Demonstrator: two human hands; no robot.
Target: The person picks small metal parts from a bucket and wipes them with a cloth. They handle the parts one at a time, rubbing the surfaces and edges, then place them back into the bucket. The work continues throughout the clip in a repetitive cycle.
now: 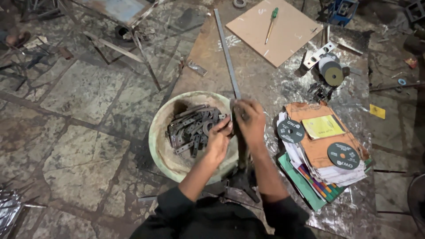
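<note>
A long grey metal bar (pixel 226 52) lies along a rusty steel work plate (pixel 265 84), running from the far end toward me. My right hand (pixel 250 120) is closed around its near end. My left hand (pixel 218 140) is beside it at the rim of a pale round bowl (pixel 160 146), fingers pinched on a small metal piece (pixel 224 120) against the bar end. The bowl holds several dark curved metal brackets (pixel 191 128). A dark metal stand (pixel 241 179) sits below my hands.
A stack of papers and cards with two cutting discs (pixel 323 146) lies to the right. An angle grinder (pixel 326 71) sits behind the stack. A board with a green-handled screwdriver (pixel 271 24) rests at the far end. Metal frames (pixel 119 40) stand on the stone floor to the left.
</note>
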